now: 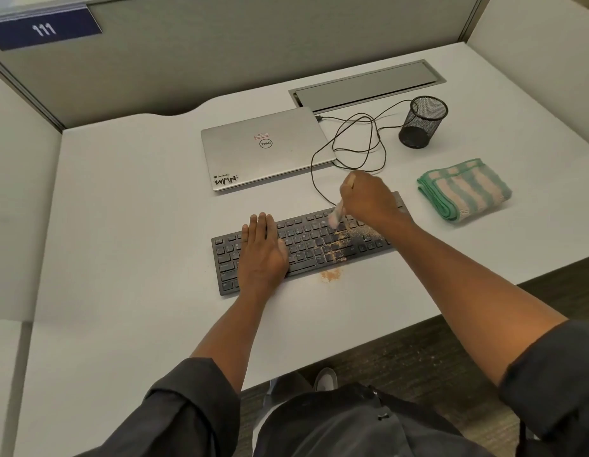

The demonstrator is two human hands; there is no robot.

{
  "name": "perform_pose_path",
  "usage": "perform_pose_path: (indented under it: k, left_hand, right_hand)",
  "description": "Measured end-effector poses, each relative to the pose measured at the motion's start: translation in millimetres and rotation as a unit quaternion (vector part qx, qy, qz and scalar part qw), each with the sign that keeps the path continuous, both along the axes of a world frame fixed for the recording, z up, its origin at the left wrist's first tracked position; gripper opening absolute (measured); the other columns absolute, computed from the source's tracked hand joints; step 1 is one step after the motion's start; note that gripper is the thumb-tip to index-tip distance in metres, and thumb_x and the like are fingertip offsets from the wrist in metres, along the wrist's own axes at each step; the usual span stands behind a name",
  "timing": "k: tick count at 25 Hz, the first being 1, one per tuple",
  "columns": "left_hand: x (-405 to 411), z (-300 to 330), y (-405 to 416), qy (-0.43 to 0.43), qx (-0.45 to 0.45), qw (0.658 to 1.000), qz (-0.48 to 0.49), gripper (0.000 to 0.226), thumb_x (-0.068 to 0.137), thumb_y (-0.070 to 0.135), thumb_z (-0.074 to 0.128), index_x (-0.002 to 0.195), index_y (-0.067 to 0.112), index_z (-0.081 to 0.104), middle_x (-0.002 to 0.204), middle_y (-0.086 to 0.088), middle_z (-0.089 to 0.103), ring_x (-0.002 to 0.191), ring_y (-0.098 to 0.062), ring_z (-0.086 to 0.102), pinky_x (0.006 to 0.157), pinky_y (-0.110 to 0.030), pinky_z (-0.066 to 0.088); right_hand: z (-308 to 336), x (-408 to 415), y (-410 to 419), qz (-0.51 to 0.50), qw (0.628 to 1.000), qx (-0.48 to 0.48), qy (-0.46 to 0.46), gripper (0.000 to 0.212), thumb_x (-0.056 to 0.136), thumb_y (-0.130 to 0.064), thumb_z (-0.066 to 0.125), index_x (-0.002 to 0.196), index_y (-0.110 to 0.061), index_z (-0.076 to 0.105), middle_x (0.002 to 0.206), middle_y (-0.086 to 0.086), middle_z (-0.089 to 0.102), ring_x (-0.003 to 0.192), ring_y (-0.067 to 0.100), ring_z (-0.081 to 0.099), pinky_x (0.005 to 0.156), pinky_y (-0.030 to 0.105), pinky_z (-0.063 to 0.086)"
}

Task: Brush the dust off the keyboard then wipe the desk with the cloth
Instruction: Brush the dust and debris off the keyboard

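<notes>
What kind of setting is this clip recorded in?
Most likely an office or study cubicle: grey partition panels wall in the white desk, a numbered plate marks it, and a laptop sits there.

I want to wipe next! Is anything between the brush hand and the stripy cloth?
No. The right hand is brushing the keyboard, and the folded striped cloth lies just right of it on bare desk. Nothing visible sits between them.

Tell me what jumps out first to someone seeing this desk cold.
The tan dust smeared across the right half of the black keyboard, with a small pile spilled onto the desk just in front. The right hand works a brush there while the left hand lies flat on the keys. A striped green cloth sits folded at right.
</notes>
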State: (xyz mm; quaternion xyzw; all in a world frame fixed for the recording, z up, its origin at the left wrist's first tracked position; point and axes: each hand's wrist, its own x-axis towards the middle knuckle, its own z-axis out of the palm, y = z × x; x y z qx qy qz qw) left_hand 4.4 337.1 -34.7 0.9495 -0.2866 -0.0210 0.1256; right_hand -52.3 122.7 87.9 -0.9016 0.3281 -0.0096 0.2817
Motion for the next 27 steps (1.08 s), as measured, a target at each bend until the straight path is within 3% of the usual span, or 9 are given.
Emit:
perform_pose_path:
  k: [2, 4, 7, 10, 14, 17, 19, 23, 27]
  left_hand:
    - [-0.4, -0.2, 0.5, 0.0, 0.001, 1.0, -0.001, 0.063, 0.103, 0.028, 0.033, 0.158, 0.001, 0.02, 0.165, -0.017, 0.022, 0.155, -0.03, 0.011, 0.128, -0.043, 0.003]
    - [-0.5, -0.1, 0.5, -0.002, 0.003, 1.0, -0.004, 0.064, 0.102, 0.029, 0.031, 0.158, 0.001, 0.019, 0.165, -0.017, 0.021, 0.155, -0.03, 0.01, 0.128, -0.043, 0.003]
    - [0.5, 0.6, 0.2, -0.003, 0.003, 1.0, -0.004, 0.065, 0.101, 0.03, 0.028, 0.158, 0.001, 0.019, 0.165, -0.018, 0.021, 0.155, -0.031, 0.011, 0.127, -0.043, 0.003]
    - [0.1, 1.8, 0.0, 0.004, 0.001, 1.0, -0.004, 0.063, 0.103, 0.028, 0.033, 0.158, 0.001, 0.019, 0.165, -0.018, 0.02, 0.155, -0.031, 0.01, 0.127, -0.042, 0.001]
    - [-0.1, 1.5, 0.5, 0.003, 0.002, 1.0, -0.003, 0.063, 0.103, 0.028, 0.033, 0.159, 0.001, 0.018, 0.166, -0.018, 0.02, 0.156, -0.03, 0.009, 0.127, -0.043, 0.001]
    - [-0.2, 1.1, 0.5, 0.003, 0.001, 1.0, -0.005, 0.064, 0.103, 0.029, 0.031, 0.159, 0.001, 0.018, 0.166, -0.017, 0.019, 0.156, -0.031, 0.009, 0.127, -0.043, 0.001]
    - [-0.3, 1.5, 1.6, 0.0, 0.003, 1.0, -0.006, 0.066, 0.101, 0.032, 0.026, 0.159, 0.001, 0.018, 0.166, -0.018, 0.02, 0.155, -0.031, 0.01, 0.127, -0.043, 0.002]
    - [-0.1, 1.2, 0.8, -0.005, 0.004, 1.0, -0.004, 0.068, 0.099, 0.034, 0.02, 0.159, 0.001, 0.018, 0.166, -0.017, 0.02, 0.155, -0.03, 0.01, 0.127, -0.042, 0.002]
    - [-0.2, 1.8, 0.7, 0.007, 0.008, 1.0, -0.004, 0.064, 0.103, 0.03, 0.028, 0.159, 0.002, 0.015, 0.167, -0.016, 0.016, 0.156, -0.029, 0.006, 0.127, -0.04, -0.002]
  right_hand:
    - [5.9, 0.2, -6.0, -0.001, 0.999, -0.044, -0.001, 0.022, 0.099, -0.025, 0.043, 0.097, -0.012, 0.061, 0.082, 0.002, 0.066, 0.078, 0.024, 0.061, 0.065, 0.032, 0.041]
    - [8.5, 3.3, -2.1, 0.009, 0.998, 0.05, -0.043, 0.021, 0.101, -0.025, 0.044, 0.101, -0.013, 0.062, 0.077, 0.001, 0.071, 0.071, 0.016, 0.063, 0.063, 0.031, 0.044]
    - [1.8, 8.3, 12.2, 0.026, 0.981, 0.182, -0.059, 0.017, 0.104, -0.026, 0.048, 0.104, -0.018, 0.063, 0.074, -0.001, 0.074, 0.045, -0.005, 0.053, 0.049, 0.018, 0.041]
    - [-6.9, 7.2, 6.0, 0.005, 0.985, 0.165, -0.05, 0.018, 0.102, -0.024, 0.048, 0.102, -0.017, 0.065, 0.069, -0.003, 0.072, 0.04, -0.004, 0.049, 0.045, 0.017, 0.038]
    - [-1.6, 5.7, -20.3, -0.043, 0.996, 0.068, -0.037, 0.022, 0.098, -0.024, 0.048, 0.099, -0.011, 0.066, 0.076, 0.005, 0.074, 0.063, 0.015, 0.062, 0.062, 0.033, 0.051]
    - [-0.1, 7.9, -16.6, -0.046, 0.978, 0.184, -0.09, 0.018, 0.1, -0.025, 0.049, 0.102, -0.014, 0.064, 0.073, 0.004, 0.075, 0.046, 0.006, 0.051, 0.046, 0.024, 0.041]
    - [-6.6, 6.4, -8.7, -0.038, 0.971, 0.226, -0.074, 0.017, 0.1, -0.025, 0.05, 0.102, -0.016, 0.065, 0.071, 0.003, 0.075, 0.043, 0.005, 0.047, 0.042, 0.019, 0.036]
    - [-12.7, 0.7, -10.6, -0.052, 0.991, 0.092, -0.086, 0.02, 0.1, -0.027, 0.049, 0.101, -0.015, 0.065, 0.076, 0.001, 0.072, 0.058, 0.008, 0.059, 0.055, 0.025, 0.045]
    - [-9.1, -2.6, -2.3, 0.011, 0.986, 0.121, -0.112, 0.018, 0.1, -0.025, 0.047, 0.096, -0.018, 0.063, 0.071, -0.001, 0.073, 0.047, -0.003, 0.054, 0.05, 0.017, 0.04]
